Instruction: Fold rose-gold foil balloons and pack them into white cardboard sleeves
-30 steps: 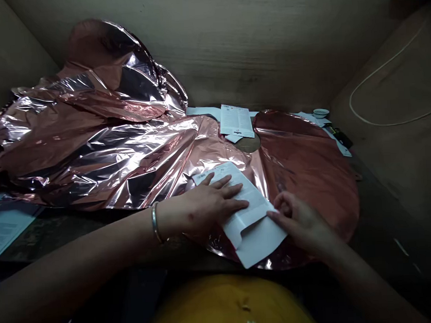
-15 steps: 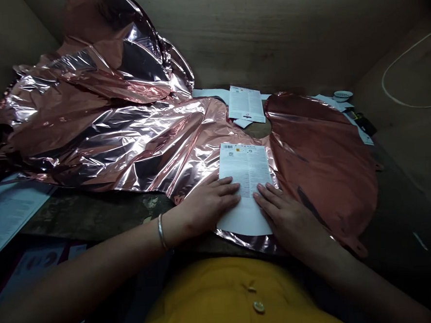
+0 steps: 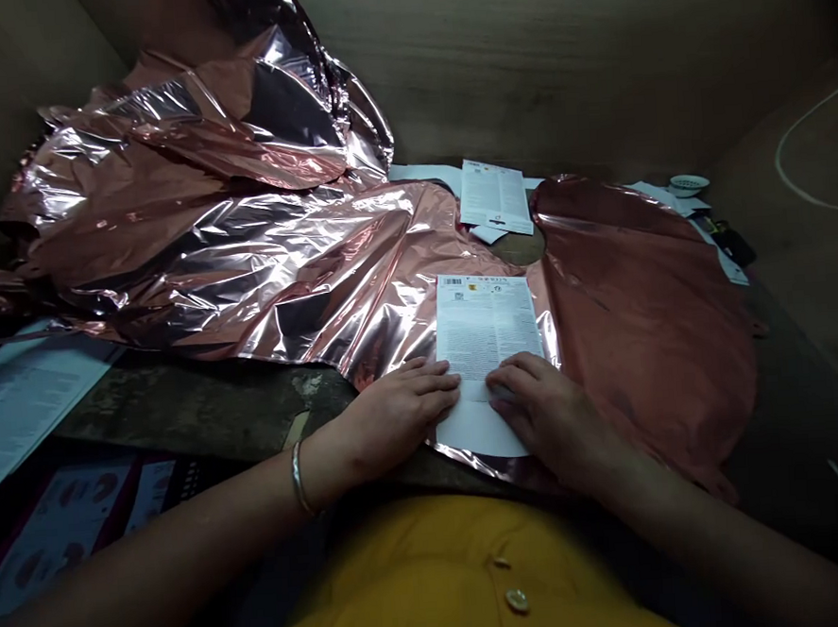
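Observation:
A white printed card (image 3: pixel 487 333) lies flat on a big rose-gold foil balloon (image 3: pixel 638 309) near the table's front edge. My left hand (image 3: pixel 390 419), a bangle on its wrist, rests at the card's left edge with fingers stretched flat on it. My right hand (image 3: pixel 549 414) presses on the card's lower right part, fingers curled down onto the paper. Neither hand lifts the card. More crumpled foil (image 3: pixel 200 223) is heaped at the left and back.
A second printed card (image 3: pixel 495 197) lies at the back by the wall. Printed sheets (image 3: pixel 19 395) lie at the left, small items and a white cap (image 3: pixel 689 183) at the back right. Wooden walls close in the table. A white cord (image 3: pixel 793 153) hangs at right.
The card was folded and askew a second ago; it now lies flat and square on the foil. Both hands have slid toward its lower half. The view has shifted right.

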{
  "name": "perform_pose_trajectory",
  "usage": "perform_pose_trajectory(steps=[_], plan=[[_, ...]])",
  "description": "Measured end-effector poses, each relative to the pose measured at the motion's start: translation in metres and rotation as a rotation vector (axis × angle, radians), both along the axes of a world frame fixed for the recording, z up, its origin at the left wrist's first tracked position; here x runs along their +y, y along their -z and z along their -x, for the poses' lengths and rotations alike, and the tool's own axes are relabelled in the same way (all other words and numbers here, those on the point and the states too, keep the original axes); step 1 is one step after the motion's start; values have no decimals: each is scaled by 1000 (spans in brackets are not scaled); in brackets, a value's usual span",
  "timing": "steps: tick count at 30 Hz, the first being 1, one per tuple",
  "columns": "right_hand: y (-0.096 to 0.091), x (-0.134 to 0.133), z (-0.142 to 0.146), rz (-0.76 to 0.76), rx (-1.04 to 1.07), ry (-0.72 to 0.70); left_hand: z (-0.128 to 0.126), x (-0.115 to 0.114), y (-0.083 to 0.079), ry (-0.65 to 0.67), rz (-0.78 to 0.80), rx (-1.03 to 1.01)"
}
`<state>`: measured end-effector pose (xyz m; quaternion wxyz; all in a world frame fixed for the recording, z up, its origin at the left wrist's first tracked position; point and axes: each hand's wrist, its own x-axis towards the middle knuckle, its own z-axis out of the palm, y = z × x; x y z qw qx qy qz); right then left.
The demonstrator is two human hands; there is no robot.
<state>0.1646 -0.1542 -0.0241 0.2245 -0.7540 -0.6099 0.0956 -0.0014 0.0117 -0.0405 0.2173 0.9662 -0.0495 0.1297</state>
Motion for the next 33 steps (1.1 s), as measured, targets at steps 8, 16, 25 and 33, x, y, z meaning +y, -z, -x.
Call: perform_pose_trajectory(steps=[8,16,25,33], plan=[[12,3,8,-97,-114,-154,-2,-4,1,-30,6,9],[8,1,10,-77,-112,-148,-1,-4,1,-18,5,19],[9,-3,10,-101,-61,-132,-2,-4,3,-19,6,-4],[0,-5,7,-30,7,-191,-1,-3,3,-14,56,0]])
